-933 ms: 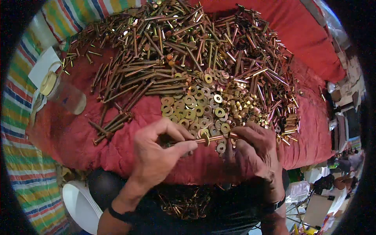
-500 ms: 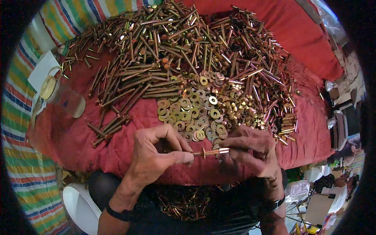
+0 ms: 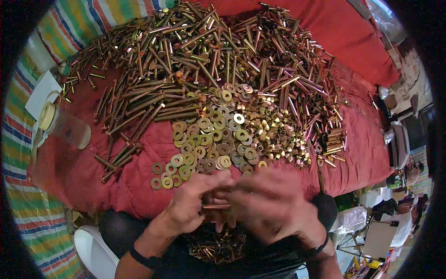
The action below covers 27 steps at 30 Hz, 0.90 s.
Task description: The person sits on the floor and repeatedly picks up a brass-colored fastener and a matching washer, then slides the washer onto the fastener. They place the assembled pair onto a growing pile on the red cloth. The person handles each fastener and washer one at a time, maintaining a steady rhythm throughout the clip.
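My left hand is closed round a bolt, whose shank shows level between the fingers; its ends are covered. Over those fingers reaches my right hand, smeared by motion, so I cannot tell what its fingers hold. Both hands are close together at the near edge of the red cloth. Just beyond them lies a spread of flat brass-coloured washers. To the right of these sits a heap of small cone-shaped nuts, with short metal sleeves farther right.
A large pile of long bolts covers the far side of the red cloth. A clear jar with a pale lid lies at the left. Below my hands, a heap of assembled-looking metal fasteners rests at my lap. A white stool is lower left.
Both hands have come down toward my body, and the right has moved left over the left fingers. The bolt, earlier showing a washer and sleeve on it, is now mostly covered.
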Each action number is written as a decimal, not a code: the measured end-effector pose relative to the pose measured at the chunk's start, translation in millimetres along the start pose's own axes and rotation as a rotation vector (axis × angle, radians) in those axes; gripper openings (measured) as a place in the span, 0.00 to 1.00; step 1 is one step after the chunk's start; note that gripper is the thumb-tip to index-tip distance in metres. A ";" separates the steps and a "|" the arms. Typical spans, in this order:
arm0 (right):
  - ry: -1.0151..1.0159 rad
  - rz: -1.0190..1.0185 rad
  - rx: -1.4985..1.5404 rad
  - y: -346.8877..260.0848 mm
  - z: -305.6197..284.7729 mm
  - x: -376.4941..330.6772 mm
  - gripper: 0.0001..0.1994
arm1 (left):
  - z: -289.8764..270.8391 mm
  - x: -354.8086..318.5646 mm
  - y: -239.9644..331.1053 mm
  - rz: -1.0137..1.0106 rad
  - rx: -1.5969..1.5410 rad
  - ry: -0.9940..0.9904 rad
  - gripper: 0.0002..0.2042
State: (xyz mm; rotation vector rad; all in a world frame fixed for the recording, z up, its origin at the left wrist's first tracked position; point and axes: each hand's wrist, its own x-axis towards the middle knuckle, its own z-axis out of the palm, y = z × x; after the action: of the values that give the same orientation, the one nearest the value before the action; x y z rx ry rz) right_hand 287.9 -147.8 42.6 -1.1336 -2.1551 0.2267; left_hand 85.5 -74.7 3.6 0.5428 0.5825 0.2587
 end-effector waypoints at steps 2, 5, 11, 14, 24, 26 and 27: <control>0.051 0.265 -0.077 13.0 -20.4 -8.0 0.21 | 0.7 -1.3 3.6 0.040 0.171 -0.011 0.20; 0.126 0.507 -0.201 32.4 -25.5 -18.2 0.16 | 7.1 -5.3 8.3 0.077 0.307 0.054 0.16; -0.043 0.523 -0.480 59.1 -2.0 -32.6 0.14 | 10.5 -8.4 10.0 0.176 0.373 0.125 0.11; -0.053 0.473 -0.431 62.8 -3.2 -30.4 0.11 | 6.6 -9.2 9.4 0.211 0.296 0.136 0.10; 0.150 0.818 0.543 4.3 -21.7 -0.4 0.15 | -2.7 -13.2 15.7 0.273 0.319 0.180 0.09; 0.083 0.631 0.488 1.9 -18.9 0.6 0.17 | -3.9 -14.5 17.5 0.248 0.303 0.166 0.09; 0.072 0.521 0.416 2.5 -17.0 0.2 0.18 | -4.1 -14.7 17.8 0.242 0.284 0.147 0.10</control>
State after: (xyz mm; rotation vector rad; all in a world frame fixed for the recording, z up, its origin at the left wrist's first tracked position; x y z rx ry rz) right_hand 300.4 -148.7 54.3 -1.3965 -1.6082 0.8112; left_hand 69.8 -63.8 17.2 0.8763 0.7018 0.4514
